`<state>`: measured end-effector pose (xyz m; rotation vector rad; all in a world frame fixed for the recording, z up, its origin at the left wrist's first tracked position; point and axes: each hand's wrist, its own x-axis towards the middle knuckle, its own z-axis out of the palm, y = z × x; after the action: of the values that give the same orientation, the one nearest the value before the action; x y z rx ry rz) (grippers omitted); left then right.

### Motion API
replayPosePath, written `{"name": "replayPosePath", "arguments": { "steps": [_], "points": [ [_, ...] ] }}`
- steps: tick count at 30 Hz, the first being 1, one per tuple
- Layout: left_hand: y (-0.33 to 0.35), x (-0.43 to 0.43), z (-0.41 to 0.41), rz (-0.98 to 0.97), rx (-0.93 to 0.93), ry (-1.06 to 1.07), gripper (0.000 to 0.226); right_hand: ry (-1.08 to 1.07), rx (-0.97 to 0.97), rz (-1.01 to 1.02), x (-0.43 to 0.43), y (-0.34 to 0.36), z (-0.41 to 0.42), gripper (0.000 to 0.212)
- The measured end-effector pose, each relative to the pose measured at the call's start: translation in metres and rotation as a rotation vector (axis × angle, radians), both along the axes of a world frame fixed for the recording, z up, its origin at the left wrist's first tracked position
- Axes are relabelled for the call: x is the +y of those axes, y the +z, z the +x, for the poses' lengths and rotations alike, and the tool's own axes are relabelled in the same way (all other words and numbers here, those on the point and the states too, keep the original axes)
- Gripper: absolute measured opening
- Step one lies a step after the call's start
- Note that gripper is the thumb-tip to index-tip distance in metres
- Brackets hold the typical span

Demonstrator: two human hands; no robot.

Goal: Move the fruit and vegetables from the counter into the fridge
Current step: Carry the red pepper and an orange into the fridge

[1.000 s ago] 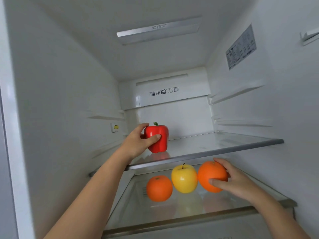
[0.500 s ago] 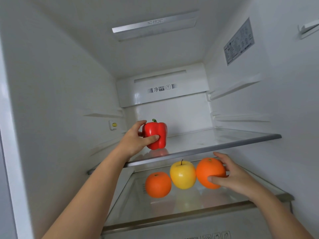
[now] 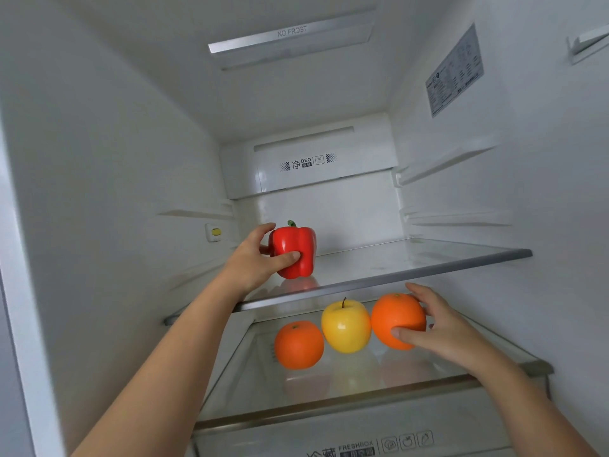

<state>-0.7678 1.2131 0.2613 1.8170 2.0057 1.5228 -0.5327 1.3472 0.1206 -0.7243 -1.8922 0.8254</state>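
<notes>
Overhead reads NO FROST [image 3: 291, 32]; left fingers [image 3: 289, 258] clasp the pepper [image 3: 298, 244], right fingers [image 3: 406, 334] clasp an orange [image 3: 395, 316].

A red pepper [image 3: 293, 249] (green at the stem) is shown by the left edge of the upper shelf [image 3: 428, 266]. On the lower shelf [image 3: 362, 398] a yellow apple [image 3: 346, 326] is flanked by an orange [image 3: 299, 345] and a second orange [image 3: 397, 316], both plain orange. The fridge walls [image 3: 115, 159] are white.
</notes>
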Motion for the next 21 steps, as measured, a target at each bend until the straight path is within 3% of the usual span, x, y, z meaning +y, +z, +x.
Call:
{"name": "replayPosePath", "arguments": {
  "steps": [12,17,21],
  "points": [
    [-0.003,-0.034,0.011,0.121,0.090,0.099,0.072,-0.171,-0.009,0.272,-0.025,0.006,0.002,0.067],
    [-0.022,-0.063,0.034,0.331,0.296,0.187,0.059,-0.249,0.039,0.432,-0.049,0.003,-0.002,0.055],
    [-0.049,-0.092,0.054,0.514,0.355,0.154,0.045,-0.245,0.045,0.531,-0.075,0.001,-0.007,0.053]
  ]
}}
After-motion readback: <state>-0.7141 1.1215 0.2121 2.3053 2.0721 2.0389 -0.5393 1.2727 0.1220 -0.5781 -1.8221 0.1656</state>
